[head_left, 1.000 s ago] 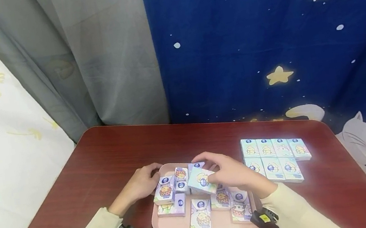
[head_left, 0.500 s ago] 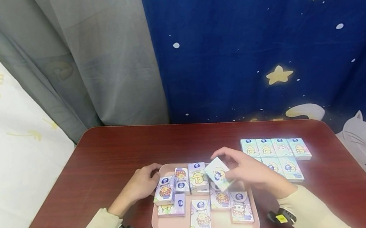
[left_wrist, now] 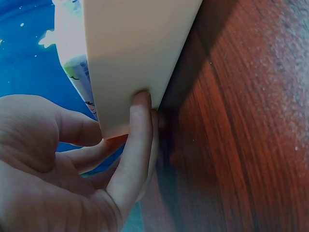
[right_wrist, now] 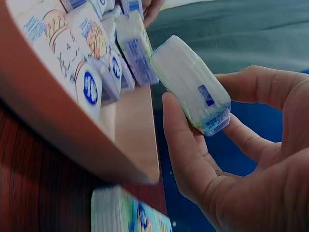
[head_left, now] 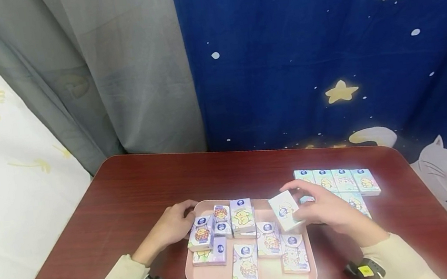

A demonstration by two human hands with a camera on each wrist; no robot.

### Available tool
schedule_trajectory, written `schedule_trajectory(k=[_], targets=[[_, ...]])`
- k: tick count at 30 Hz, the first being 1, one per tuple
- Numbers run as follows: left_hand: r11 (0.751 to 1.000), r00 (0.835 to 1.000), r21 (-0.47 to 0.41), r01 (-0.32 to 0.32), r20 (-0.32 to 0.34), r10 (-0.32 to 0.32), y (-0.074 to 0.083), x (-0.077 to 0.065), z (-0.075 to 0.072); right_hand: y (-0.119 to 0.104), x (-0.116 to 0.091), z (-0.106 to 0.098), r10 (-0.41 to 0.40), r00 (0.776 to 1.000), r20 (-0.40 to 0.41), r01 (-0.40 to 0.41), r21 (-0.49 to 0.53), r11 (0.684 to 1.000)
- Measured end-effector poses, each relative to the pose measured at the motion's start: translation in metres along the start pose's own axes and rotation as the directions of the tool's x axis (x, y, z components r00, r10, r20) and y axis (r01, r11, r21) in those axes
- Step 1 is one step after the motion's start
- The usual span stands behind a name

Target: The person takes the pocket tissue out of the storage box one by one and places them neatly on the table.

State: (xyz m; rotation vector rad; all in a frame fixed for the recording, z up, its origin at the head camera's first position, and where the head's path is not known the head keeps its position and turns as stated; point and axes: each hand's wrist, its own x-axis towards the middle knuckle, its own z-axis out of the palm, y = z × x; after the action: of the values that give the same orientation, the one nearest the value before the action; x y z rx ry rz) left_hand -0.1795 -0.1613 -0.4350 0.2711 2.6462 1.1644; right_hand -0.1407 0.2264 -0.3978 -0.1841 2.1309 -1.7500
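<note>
My right hand [head_left: 326,206] pinches a small pale tissue pack [head_left: 282,208] between thumb and fingers, raised over the right rear corner of the pink tray [head_left: 214,273]. In the right wrist view the held tissue pack [right_wrist: 186,77] turns its ribbed side to the camera, the hand's fingers round its edges. At the tray's left rear corner, my left hand [head_left: 174,223] holds the rim. The left wrist view shows that thumb [left_wrist: 79,128] at the tray edge and a finger pressed against the outer wall. Several purple-and-white tissue packs [head_left: 244,264] lie in the tray, some stacked.
To the right of the tray, light-blue tissue packs [head_left: 344,181] stand in two rows on the dark red table [head_left: 135,186], partly hidden by my right hand. Behind the table hang a grey curtain [head_left: 140,75] and a blue starry curtain [head_left: 262,80].
My right hand has lifted the pale tissue pack off the tray's middle rear and carried it right, tilting it. A purple tissue pack beneath now shows. The left hand has stayed still.
</note>
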Motion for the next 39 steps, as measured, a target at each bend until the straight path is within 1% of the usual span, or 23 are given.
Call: schedule_trajectory(k=[6,11,15,18,22,24,29,32,36,39], targets=[[1.0,1.0,0.005,-0.005,-0.001,0.005,0.002,0.0,0.0,0.011,-0.01,-0.021,0.008,0.999,-0.048,-0.007,0.015,1.0],[1.0,1.0,-0.012,-0.002,0.002,0.002,0.001,0.001,0.001,0.021,-0.015,-0.04,0.027,0.992,-0.12,-0.027,0.002,1.0],[1.0,1.0,-0.013,-0.001,0.006,0.001,0.001,0.001,0.0,0.027,-0.022,-0.054,0.035,0.982,-0.184,-0.044,-0.047,0.998],[1.0,1.0,0.001,0.0,0.006,0.0,0.0,0.002,0.0,0.032,-0.028,-0.064,0.05,0.97,-0.237,-0.071,-0.082,0.994],[1.0,1.0,0.013,0.002,0.004,-0.002,-0.001,0.004,0.0,0.041,-0.035,-0.079,0.078,0.951,-0.3,-0.108,-0.086,0.99],[1.0,1.0,0.011,0.004,0.003,-0.004,-0.001,0.004,0.0,0.045,-0.037,-0.086,0.098,0.941,-0.323,-0.128,-0.073,0.989],[1.0,1.0,0.0,0.0,0.0,0.0,0.0,0.002,0.0,0.057,-0.046,-0.106,0.143,0.918,-0.37,-0.146,0.021,0.989],[1.0,1.0,-0.01,-0.008,0.0,0.008,0.001,0.001,0.0,0.062,-0.052,-0.117,0.156,0.909,-0.386,-0.156,0.033,0.987],[1.0,1.0,-0.024,-0.005,0.001,0.005,0.0,0.0,0.0,0.069,-0.06,-0.13,0.152,0.903,-0.401,-0.138,0.064,0.988],[0.999,1.0,-0.039,0.009,0.004,-0.009,-0.001,0.001,0.0,0.075,-0.065,-0.138,0.168,0.899,-0.404,-0.115,0.152,0.982]])
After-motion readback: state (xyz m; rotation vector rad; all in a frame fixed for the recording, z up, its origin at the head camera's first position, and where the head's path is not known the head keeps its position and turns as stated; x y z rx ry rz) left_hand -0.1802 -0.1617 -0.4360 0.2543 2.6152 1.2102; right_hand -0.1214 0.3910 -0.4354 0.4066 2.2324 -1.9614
